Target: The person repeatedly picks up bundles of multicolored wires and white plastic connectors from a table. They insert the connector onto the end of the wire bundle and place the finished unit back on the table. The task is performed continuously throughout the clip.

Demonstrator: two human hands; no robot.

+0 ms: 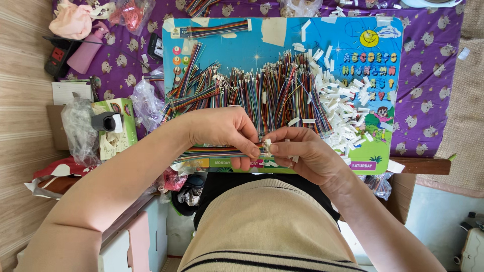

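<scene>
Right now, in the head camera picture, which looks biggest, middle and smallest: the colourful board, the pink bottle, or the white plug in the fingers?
1. Colourful board, by far the biggest.
2. Pink bottle.
3. White plug, tiny, pinched between the left hand and right hand.

Hemmed in ahead by a heap of coloured wires [262, 93] and white plugs [343, 113]. Open only along the board's blue top [282, 50].

Ribbon cable [217, 151]: I see a flat, rainbow-striped strip lying level along the tabletop's near edge, its right end pinched by my left hand [224, 132].
Connector [267, 147]: a small white plastic housing at that cable end, touching the wire tips, held by my right hand [297, 151]; details too small to tell.
</scene>
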